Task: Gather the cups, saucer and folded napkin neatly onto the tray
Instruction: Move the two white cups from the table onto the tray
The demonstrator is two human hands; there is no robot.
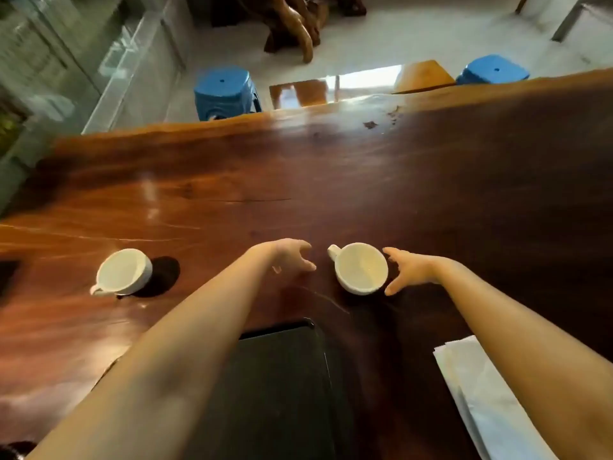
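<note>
Tray [282, 376], dark and flat with a raised rim and rounded corners, lies at the near edge between the two forearms; what shows of it carries nothing, so by my reading the gathering has barely begun and every piece is still to be moved. Largest thing in view is the table [331, 180], a thick slab of dark reddish wood, glossy, with long grain streaks, a hairline crack and an uneven far edge. Next down, the folded napkin [477, 393]: white, soft-looking, layered, lying on the table to the right of the tray and partly under the right forearm. Then two white cups of smooth glazed ceramic, round and wide-mouthed, both seemingly empty. The right cup [361, 267] stands upright beyond the tray, handle pointing far-left. The left cup [123, 273] sits well apart to the left, handle toward the near-left, casting a dark round shadow. No saucer can be made out. Left hand [292, 257] spreads just beside the right cup's handle, fingers splayed and curled, gripping nothing. Right hand [408, 268] flanks the cup's other side, thumb near or at the wall, contact uncertain, fingers apart, not closed on it. Blue plastic stools [224, 91] stand past the far edge.
</note>
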